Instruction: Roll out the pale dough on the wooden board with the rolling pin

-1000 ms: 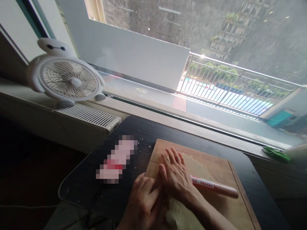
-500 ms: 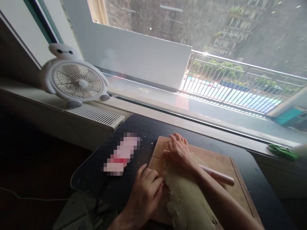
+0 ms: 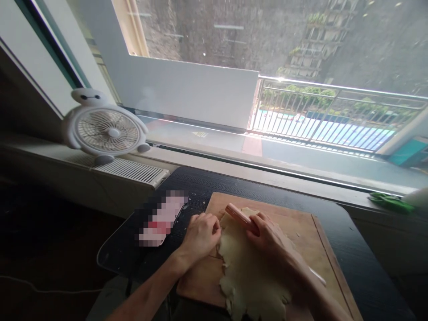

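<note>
Pinkish, smooth cylindrical rolling pin lies on a pale, ragged-edged sheet of dough, over a light-brown wooden board. Right hand closed around the pin, fingers curled over it; this hand and its forearm cover the pin's middle. Left hand at the dough's left edge, fingers curled inward; whether it pinches dough cannot be told. Board rests on a black, wood-grained surface. Left of board: pixelated pink-white item with a red patch. Beyond, a white, round-bodied fan stands on a white slatted radiator; green item at far right, by the window. Pin's long axis runs obliquely: one end far left, pointing toward the window, other near right.
</note>
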Demonstrator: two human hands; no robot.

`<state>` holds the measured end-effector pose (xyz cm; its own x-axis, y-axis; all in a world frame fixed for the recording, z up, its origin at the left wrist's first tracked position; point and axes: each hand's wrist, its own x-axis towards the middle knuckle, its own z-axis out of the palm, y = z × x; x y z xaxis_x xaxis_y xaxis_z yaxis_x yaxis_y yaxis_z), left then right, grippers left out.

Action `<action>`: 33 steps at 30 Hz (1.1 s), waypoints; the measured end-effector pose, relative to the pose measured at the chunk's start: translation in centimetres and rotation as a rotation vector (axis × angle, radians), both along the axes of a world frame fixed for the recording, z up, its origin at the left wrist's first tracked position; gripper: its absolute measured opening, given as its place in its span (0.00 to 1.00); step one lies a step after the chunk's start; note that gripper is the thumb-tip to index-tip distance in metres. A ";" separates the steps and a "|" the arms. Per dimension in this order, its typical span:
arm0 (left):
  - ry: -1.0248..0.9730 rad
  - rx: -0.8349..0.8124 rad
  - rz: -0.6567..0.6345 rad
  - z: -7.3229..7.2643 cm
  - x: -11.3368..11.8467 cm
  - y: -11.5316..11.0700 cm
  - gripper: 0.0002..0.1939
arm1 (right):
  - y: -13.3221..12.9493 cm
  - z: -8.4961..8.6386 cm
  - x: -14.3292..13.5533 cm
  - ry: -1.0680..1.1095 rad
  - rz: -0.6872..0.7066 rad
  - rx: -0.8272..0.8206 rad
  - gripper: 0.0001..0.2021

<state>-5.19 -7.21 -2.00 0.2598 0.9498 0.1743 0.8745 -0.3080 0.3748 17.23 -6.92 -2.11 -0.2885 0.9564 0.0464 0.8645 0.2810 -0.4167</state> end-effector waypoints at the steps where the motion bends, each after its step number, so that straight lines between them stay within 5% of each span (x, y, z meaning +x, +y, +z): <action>1: -0.001 -0.006 0.010 0.0 0.0 0.0 0.05 | 0.0 -0.1 0.1 0.008 -0.011 0.005 0.08; 14: 0.060 0.082 -0.018 0.5 1.3 0.4 0.06 | -1.0 0.5 0.1 -0.009 0.003 0.118 0.05; 20: 0.044 0.143 -0.060 0.3 0.3 -1.5 0.11 | -1.0 0.4 0.2 -0.024 0.003 0.115 0.04; 28: 0.137 0.204 -0.110 -0.8 1.7 -2.8 0.14 | -1.3 1.0 -0.2 -0.018 0.016 0.100 0.03; 33: 0.063 0.210 -0.132 0.5 0.0 -3.4 0.14 | -2.3 2.1 -0.3 -0.026 0.088 0.080 0.01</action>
